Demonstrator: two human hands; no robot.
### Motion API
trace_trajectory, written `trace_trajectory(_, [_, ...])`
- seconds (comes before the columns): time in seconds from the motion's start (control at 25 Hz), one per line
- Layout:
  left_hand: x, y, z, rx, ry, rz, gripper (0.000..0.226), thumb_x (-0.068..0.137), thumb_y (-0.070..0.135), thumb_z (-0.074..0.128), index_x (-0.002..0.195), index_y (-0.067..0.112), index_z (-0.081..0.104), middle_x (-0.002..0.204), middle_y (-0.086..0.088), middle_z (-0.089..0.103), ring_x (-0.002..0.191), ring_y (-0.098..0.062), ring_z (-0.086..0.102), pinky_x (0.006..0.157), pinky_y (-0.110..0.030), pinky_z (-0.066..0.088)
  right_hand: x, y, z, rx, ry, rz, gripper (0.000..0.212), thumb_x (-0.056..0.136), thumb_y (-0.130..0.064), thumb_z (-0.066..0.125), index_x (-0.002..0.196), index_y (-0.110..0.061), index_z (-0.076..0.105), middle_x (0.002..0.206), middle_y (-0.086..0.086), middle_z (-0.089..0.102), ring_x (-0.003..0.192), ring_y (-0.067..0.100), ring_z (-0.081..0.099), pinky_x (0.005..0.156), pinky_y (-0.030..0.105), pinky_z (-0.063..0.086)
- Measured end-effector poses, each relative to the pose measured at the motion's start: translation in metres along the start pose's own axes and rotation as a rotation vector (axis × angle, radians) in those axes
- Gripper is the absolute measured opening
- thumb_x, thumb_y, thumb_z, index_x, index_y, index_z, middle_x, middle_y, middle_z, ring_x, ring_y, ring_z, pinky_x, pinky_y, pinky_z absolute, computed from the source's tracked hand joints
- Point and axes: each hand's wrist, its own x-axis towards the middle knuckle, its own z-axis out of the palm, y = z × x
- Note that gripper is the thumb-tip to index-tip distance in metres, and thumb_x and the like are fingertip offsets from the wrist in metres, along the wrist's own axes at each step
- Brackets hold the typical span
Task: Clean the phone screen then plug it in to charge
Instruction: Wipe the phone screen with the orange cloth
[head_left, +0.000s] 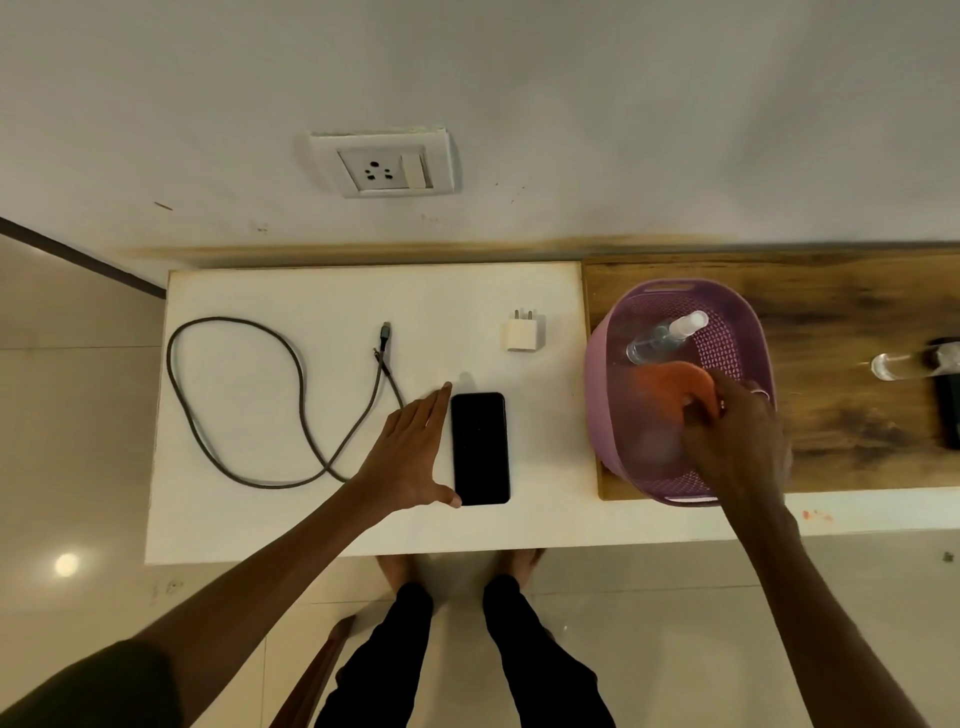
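A black phone (479, 448) lies screen up on the white table (291, 519). My left hand (410, 457) rests flat against the phone's left edge, fingers straight, thumb at its near corner. My right hand (737, 431) reaches into the purple basket (649, 296) and grips an orange cloth (670, 384). A clear spray bottle (665, 338) lies in the basket behind the cloth. A grey charging cable (228, 405) loops on the table's left side. A white charger adapter (523, 332) sits behind the phone. A wall socket (382, 163) is above the table.
The basket stands on a dark wooden board (857, 312) to the right of the white table. A dark object and a clear glass item (893, 366) lie at the board's right edge. My legs and feet are on the tiled floor below the table's front edge.
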Motion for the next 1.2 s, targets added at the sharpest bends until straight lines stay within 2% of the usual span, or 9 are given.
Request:
trace_trajectory(0.24, [0.006,-0.006,0.002,0.041,-0.005,0.035,0.159,0.050,0.072,0.085,0.157,0.016,-0.019,0.169,-0.005,-0.011,0.156,-0.031,-0.004,0.124,-0.044,0.006,-0.028,-0.058,-0.014,0.262,0.298,-0.325,0.015,0.089,-0.023,0.066,0.102,-0.018,0.068,0.089,-0.012,0.065,0.075,-0.001,0.056,0.068,0.003,0.039])
trace_trajectory(0.48, [0.010,-0.005,0.016,0.036,0.039,0.083,0.166,0.040,0.075,0.086,0.157,0.017,-0.017,0.169,-0.005,-0.007,0.156,-0.033,0.004,0.120,-0.045,0.007,-0.028,-0.101,0.063,0.305,0.091,-0.485,0.033,0.086,-0.007,0.069,0.118,-0.013,0.068,0.100,0.006,0.075,0.071,0.019,0.070,0.071,0.023,0.056])
trace_trajectory(0.6, [0.014,-0.009,0.026,0.034,0.061,0.091,0.164,0.041,0.074,0.087,0.156,0.020,-0.017,0.168,-0.002,-0.006,0.155,-0.034,0.007,0.121,-0.049,0.012,-0.022,-0.099,0.111,0.229,-0.169,-0.415,0.042,0.090,-0.004,0.062,0.131,-0.014,0.059,0.123,0.010,0.067,0.094,0.033,0.069,0.088,0.040,0.055])
trace_trajectory(0.68, [0.014,-0.012,0.030,0.028,0.073,0.083,0.165,0.041,0.075,0.086,0.156,0.020,-0.019,0.168,0.001,-0.010,0.155,-0.033,0.006,0.121,-0.048,0.011,-0.026,-0.090,0.139,0.193,-0.305,-0.369,0.042,0.093,-0.007,0.057,0.135,-0.016,0.055,0.136,0.007,0.058,0.117,0.031,0.060,0.102,0.033,0.043])
trace_trajectory(0.76, [0.013,-0.013,0.032,0.031,0.072,0.081,0.166,0.040,0.077,0.085,0.157,0.018,-0.018,0.168,0.002,-0.014,0.155,-0.031,0.004,0.120,-0.046,0.009,-0.034,-0.083,0.157,0.216,-0.383,-0.377,0.039,0.097,-0.012,0.052,0.135,-0.018,0.054,0.136,0.003,0.057,0.123,0.024,0.054,0.100,0.019,0.037])
trace_trajectory(0.84, [0.013,-0.014,0.033,0.058,0.071,0.086,0.166,0.040,0.080,0.082,0.159,0.014,-0.011,0.169,-0.001,-0.011,0.154,-0.031,0.005,0.121,-0.048,0.010,-0.040,-0.081,0.168,0.275,-0.461,-0.351,0.038,0.099,-0.022,0.049,0.137,-0.020,0.049,0.131,0.000,0.057,0.122,0.025,0.054,0.095,0.020,0.044])
trace_trajectory(0.96, [0.013,-0.015,0.035,0.104,0.090,0.109,0.163,0.037,0.084,0.079,0.160,0.011,0.000,0.169,-0.004,0.000,0.153,-0.033,0.010,0.121,-0.051,0.015,-0.045,-0.078,0.178,0.158,-0.437,-0.406,0.053,0.096,-0.033,0.053,0.144,-0.018,0.037,0.138,0.007,0.053,0.118,0.032,0.056,0.097,0.039,0.048])
trace_trajectory(1.08, [0.013,-0.014,0.038,0.108,0.096,0.114,0.160,0.038,0.085,0.077,0.160,0.013,0.002,0.169,-0.004,0.005,0.153,-0.036,0.013,0.121,-0.052,0.017,-0.046,-0.076,0.181,0.150,-0.442,-0.389,0.063,0.094,-0.039,0.054,0.148,-0.017,0.030,0.140,0.011,0.050,0.120,0.034,0.054,0.098,0.041,0.047])
trace_trajectory(1.2, [0.012,-0.013,0.040,0.090,0.113,0.101,0.157,0.039,0.086,0.074,0.160,0.017,0.002,0.168,-0.001,0.008,0.153,-0.035,0.014,0.121,-0.052,0.017,-0.051,-0.068,0.187,0.116,-0.471,-0.445,0.070,0.095,-0.035,0.055,0.152,-0.017,0.021,0.155,0.008,0.032,0.140,0.032,0.034,0.110,0.042,0.039])
